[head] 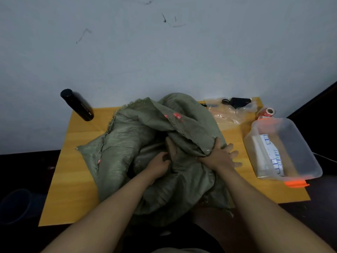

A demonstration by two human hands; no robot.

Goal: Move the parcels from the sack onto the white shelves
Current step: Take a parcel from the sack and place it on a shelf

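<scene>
Currently left hand [160, 162] grips a brown parcel [171, 148] inside the sack [127, 139] mouth — right hand [218, 156] clamps the floppy rim. Parcel looks stiff, light; hold its edges.

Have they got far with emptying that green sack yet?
Barely begun, it seems. No parcel lies out on the table, and no white shelves are in view. Right now the left hand grips a brown parcel at the sack mouth while the right hand holds the edge open. Shelving is still ahead.
</scene>
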